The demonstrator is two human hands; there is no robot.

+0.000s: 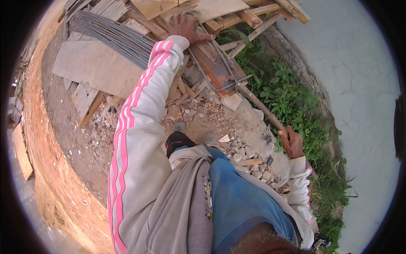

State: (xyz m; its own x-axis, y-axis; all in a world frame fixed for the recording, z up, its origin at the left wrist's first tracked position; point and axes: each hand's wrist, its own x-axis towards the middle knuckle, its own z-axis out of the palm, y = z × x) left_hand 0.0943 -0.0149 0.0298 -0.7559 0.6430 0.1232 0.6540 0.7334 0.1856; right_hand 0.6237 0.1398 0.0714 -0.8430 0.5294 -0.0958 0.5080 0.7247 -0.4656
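My left hand (184,28) reaches far forward, fingers spread and thumb stretched out, pressing down at the far end of a bent steel rebar loop (206,75). The loop lies on a reddish-brown wooden board (215,67). My right hand (292,143) is closed around a long brown bar (264,109), which slants from the near right up to the loop's near right corner. The bar's far tip meets the rebar there; how they join is too small to tell. Its lower end passes beside my right sleeve.
A bundle of straight steel rods (110,36) lies at the far left above a wide plywood sheet (95,65). Loose timber (237,20) is piled at the back. Broken stones (253,163) cover the ground near my feet. Green weeds (292,91) grow along a pale wall (363,101).
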